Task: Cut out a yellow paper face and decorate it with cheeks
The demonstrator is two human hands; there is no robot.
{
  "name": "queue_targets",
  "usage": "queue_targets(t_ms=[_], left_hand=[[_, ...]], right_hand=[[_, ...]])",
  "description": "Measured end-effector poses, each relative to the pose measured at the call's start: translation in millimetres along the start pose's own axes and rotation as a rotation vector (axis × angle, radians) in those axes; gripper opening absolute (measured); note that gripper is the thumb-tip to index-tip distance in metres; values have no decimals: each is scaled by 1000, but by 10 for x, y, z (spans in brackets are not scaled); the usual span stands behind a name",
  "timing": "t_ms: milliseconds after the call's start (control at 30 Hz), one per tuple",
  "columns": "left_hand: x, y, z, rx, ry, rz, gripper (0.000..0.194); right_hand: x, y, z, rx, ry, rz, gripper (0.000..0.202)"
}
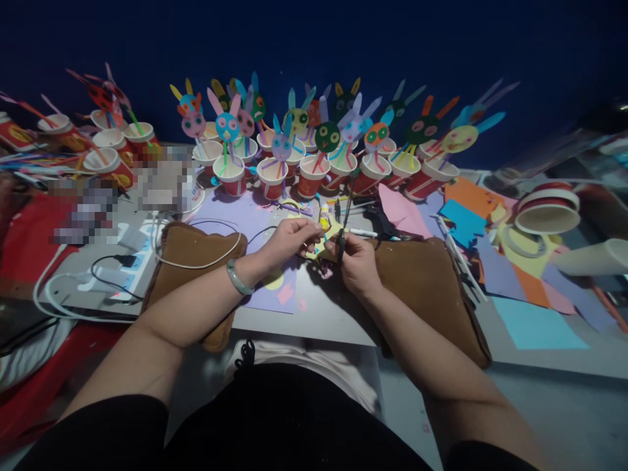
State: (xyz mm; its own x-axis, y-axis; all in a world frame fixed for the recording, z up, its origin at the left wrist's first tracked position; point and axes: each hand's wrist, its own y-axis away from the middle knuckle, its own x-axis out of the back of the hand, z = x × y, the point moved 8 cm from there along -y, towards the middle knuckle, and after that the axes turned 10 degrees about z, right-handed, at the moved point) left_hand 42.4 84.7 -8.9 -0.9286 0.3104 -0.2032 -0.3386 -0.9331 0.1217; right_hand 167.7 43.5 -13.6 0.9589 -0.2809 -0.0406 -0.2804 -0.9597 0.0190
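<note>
My left hand (294,238), with a bracelet at the wrist, is raised over the middle of the table. Its fingers are curled together near a yellow-capped glue bottle (324,214); anything between them is too small to make out. Just right of it, my right hand (357,260) is wrapped round dark scissors (347,219), whose blades point up and away. Small yellow paper pieces lie under and behind the hands. A purple sheet (269,304) with a yellow disc (273,280) and pink scraps (285,294) lies below my left hand.
Red paper cups (314,178) with paper rabbit heads on straws line the back. Brown cushions (424,288) lie under both forearms. A power strip (140,265) with white cables is at the left. Coloured paper (532,324), tape rolls (547,212) and a black glue gun (381,221) lie rightward.
</note>
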Motion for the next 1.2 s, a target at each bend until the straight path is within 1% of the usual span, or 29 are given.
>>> queue_targets(t_ms=[100, 233, 400, 567, 700, 867, 1033, 1200], left_hand=[[-10, 5, 1, -16, -58, -31, 42], [-2, 1, 26, -37, -90, -27, 43], [-4, -10, 43, -65, -98, -43, 36], [-17, -7, 13, -44, -83, -83, 26], [-20, -2, 14, -36, -88, -79, 23], [-29, 20, 18, -5, -86, -66, 28], [-29, 20, 31, -6, -90, -56, 33], [-33, 16, 27, -9, -83, -61, 30]], right_hand=[[-14, 5, -6, 3, -15, -22, 35], [-13, 0, -14, 8, -17, -22, 36], [1, -1, -65, 46, 9, -1, 38], [-11, 16, -31, 13, -41, -25, 35], [-3, 17, -5, 4, -32, -14, 35], [-24, 12, 5, -13, -32, -41, 37], [-4, -6, -8, 16, -16, -32, 38], [-4, -1, -35, 38, -14, -25, 37]])
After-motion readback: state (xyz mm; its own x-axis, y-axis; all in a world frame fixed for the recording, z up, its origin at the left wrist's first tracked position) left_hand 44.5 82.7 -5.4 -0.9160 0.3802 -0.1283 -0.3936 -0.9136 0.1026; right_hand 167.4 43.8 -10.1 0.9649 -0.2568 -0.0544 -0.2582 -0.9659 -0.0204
